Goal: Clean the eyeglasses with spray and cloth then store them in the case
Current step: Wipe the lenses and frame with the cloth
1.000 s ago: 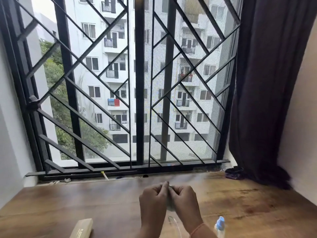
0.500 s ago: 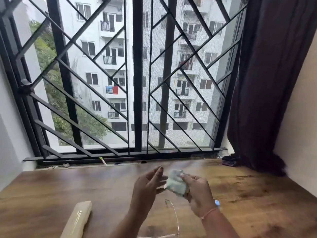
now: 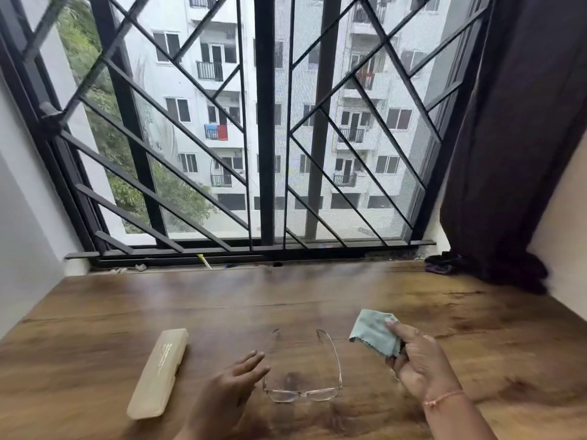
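Clear-framed eyeglasses (image 3: 303, 393) lie on the wooden table (image 3: 222, 303) with both arms unfolded and pointing toward the window. My left hand (image 3: 235, 387) hovers just left of them with fingers straight, holding nothing. My right hand (image 3: 419, 363) grips a pale green cleaning cloth (image 3: 373, 331) to the right of the glasses, above the table. A slim beige glasses case (image 3: 158, 371) lies closed on the table to the left. The spray bottle is not visible; my right arm covers the spot where it stood.
A barred window (image 3: 263, 122) with a black frame runs along the table's far edge. A dark curtain (image 3: 514, 138) hangs at the right, its bunched end on the table's back right corner. Small bits of litter (image 3: 203, 260) lie in the window track.
The camera tilted down. My hands parted: the glasses, held with the cloth before, now lie on the table, my left hand let go and my right hand carried the cloth to the right.
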`<action>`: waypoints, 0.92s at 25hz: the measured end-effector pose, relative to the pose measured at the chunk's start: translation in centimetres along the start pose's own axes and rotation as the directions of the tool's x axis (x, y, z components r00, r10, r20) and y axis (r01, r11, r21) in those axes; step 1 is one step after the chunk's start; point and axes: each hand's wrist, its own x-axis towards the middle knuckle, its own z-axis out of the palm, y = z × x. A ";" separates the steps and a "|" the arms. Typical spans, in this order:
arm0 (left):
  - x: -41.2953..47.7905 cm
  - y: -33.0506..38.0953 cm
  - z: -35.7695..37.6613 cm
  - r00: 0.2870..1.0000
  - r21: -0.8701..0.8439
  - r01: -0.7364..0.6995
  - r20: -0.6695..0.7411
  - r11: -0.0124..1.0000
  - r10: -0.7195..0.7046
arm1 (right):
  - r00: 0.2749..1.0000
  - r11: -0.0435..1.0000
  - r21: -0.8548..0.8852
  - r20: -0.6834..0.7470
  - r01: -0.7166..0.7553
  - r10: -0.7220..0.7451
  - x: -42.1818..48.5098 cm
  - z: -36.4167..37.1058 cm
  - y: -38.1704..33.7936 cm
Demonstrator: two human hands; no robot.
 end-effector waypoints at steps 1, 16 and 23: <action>0.0 0.1 0.2 0.999 -0.015 -0.043 -0.015 0.999 0.043 | 1.000 1.000 -0.005 0.002 0.006 -0.006 0.2 0.0 0.2; 0.0 0.8 1.1 0.968 0.020 -0.239 -0.066 0.971 0.240 | 0.999 0.998 -0.036 0.014 0.043 -0.043 0.9 -0.7 1.0; 6.7 1.0 0.0 0.957 -0.145 -0.069 -0.288 0.987 0.025 | 0.998 0.998 -0.018 0.012 0.060 -0.059 0.9 -0.5 0.4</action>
